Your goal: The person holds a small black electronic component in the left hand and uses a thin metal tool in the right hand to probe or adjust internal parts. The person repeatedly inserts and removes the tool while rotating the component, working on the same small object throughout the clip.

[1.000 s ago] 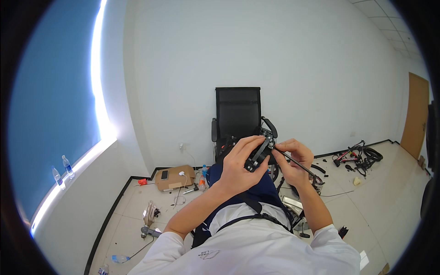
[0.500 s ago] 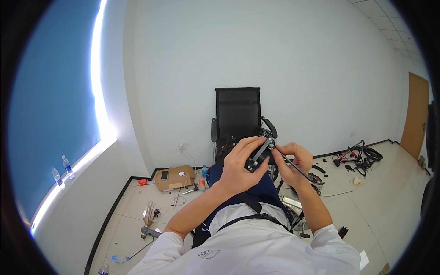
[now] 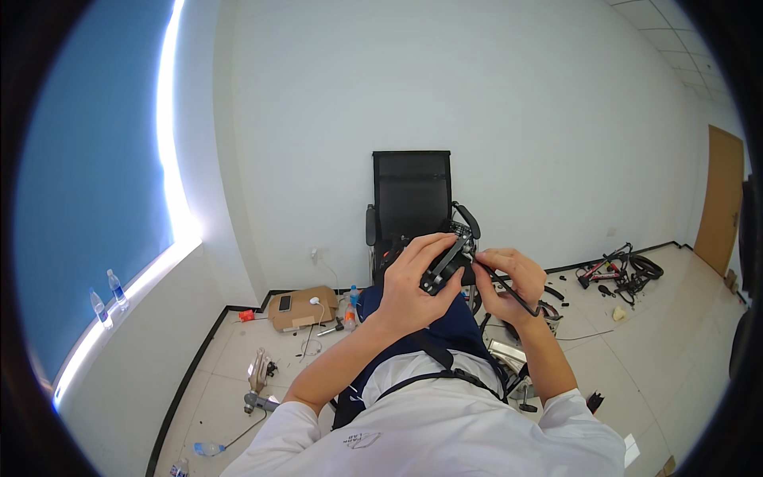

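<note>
My left hand point(image 3: 413, 282) is closed around a black mechanical part point(image 3: 447, 266) with a silvery metal piece along its upper right end. I cannot make out its exact kind, as my fingers cover much of it. Close on the right, my right hand point(image 3: 513, 280) pinches a dark hex key point(image 3: 515, 296). The key's bent end points down and to the right, past my palm. Its other end reaches the metal end of the black part, where fingertips hide the contact. Both hands are held above my lap.
A black mesh chair point(image 3: 412, 191) stands ahead against the wall. Bicycle parts point(image 3: 612, 274) lie on the floor at the right. At the left are a cardboard piece point(image 3: 298, 316) with a phone point(image 3: 285, 303), a metal part point(image 3: 258, 374) and a water bottle point(image 3: 209, 449).
The hex key has turned in my right hand, and its bent end now shows below the palm. The black part has tilted slightly in my left hand.
</note>
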Demonstrator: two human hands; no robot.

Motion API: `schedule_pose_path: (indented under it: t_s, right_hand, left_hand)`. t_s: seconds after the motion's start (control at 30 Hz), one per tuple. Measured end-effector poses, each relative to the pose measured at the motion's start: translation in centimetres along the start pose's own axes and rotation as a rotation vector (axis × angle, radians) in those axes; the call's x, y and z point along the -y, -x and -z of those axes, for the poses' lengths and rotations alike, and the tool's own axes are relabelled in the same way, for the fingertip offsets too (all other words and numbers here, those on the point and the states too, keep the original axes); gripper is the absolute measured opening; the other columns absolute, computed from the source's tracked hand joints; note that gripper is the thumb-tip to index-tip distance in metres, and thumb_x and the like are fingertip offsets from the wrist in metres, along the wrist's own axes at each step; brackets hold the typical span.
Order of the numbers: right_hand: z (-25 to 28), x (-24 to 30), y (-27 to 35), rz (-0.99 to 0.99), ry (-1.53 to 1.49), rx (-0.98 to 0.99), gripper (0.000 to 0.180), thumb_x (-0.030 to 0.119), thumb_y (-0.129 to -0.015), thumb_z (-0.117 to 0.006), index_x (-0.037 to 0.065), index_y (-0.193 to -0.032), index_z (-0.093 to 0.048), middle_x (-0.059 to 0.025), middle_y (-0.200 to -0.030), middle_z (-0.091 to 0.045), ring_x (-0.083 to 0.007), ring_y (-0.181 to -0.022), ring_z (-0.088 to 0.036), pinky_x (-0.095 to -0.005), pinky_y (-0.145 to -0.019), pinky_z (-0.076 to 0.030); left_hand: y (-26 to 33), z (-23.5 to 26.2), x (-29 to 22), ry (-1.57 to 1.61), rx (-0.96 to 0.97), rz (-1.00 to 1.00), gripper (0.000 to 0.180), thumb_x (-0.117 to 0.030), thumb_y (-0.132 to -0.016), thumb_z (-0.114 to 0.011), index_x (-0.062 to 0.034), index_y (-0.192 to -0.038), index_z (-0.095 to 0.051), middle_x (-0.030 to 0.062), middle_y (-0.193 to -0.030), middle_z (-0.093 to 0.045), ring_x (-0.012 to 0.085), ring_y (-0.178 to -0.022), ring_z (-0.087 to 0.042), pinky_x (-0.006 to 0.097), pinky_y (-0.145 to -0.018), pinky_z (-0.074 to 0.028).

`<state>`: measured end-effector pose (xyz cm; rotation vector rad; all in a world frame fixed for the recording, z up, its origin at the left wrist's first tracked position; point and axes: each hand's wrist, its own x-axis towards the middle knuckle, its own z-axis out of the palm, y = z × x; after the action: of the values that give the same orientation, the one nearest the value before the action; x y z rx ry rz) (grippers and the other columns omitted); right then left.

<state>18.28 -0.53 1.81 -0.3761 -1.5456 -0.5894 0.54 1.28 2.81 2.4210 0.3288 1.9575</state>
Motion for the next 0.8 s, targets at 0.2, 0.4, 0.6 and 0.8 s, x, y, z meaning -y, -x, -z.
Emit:
schedule_pose_path:
  t_s: [0.2,0.4,0.6,0.8]
  right_hand:
    - [0.5,-0.2,0.0,0.158,0.083,0.039,0.026,-0.005,-0.067,-0.082,0.000,-0.089,-0.069,-0.0120,-0.079,-0.070,-0.0228,-0.068,-0.070,-0.0284,-0.058,-0.055]
    - [0.6,-0.1,-0.1,0.192,0.121,0.003,0.023,0.000,-0.068,-0.085,0.000,-0.082,-0.066,-0.0105,-0.074,-0.068,-0.0228,-0.063,-0.068,-0.0283,-0.054,-0.054]
    - [1.0,-0.6,0.5,0.166,0.105,0.048,0.021,0.001,-0.070,-0.083,0.002,-0.079,-0.064,-0.0090,-0.070,-0.068,-0.0201,-0.056,-0.065,-0.0261,-0.050,-0.049]
    - [0.4,0.5,-0.4,0.090,0.106,0.025,0.027,-0.001,-0.070,-0.081,0.002,-0.092,-0.067,-0.0091,-0.076,-0.068,-0.0200,-0.057,-0.064,-0.0250,-0.049,-0.048]
  left_hand:
    - [0.0,0.0,0.4,-0.003,0.027,-0.012,0.041,-0.005,-0.077,-0.071,0.0020,-0.116,-0.062,0.0153,-0.113,-0.063,0.0289,-0.099,-0.066,0.033,-0.086,-0.052]
    - [-0.4,0.3,0.2,0.013,0.069,-0.034,0.043,-0.004,-0.076,-0.070,0.0018,-0.118,-0.061,0.0157,-0.116,-0.062,0.0293,-0.103,-0.064,0.034,-0.088,-0.051]
    - [-0.1,0.1,-0.1,0.069,0.092,0.011,0.043,-0.004,-0.077,-0.070,0.0020,-0.119,-0.061,0.0155,-0.116,-0.062,0.0287,-0.101,-0.065,0.034,-0.087,-0.051]
    - [-0.4,0.5,0.7,0.030,0.051,0.004,0.043,-0.005,-0.077,-0.070,0.0022,-0.119,-0.061,0.0157,-0.116,-0.062,0.0284,-0.100,-0.065,0.033,-0.086,-0.052]
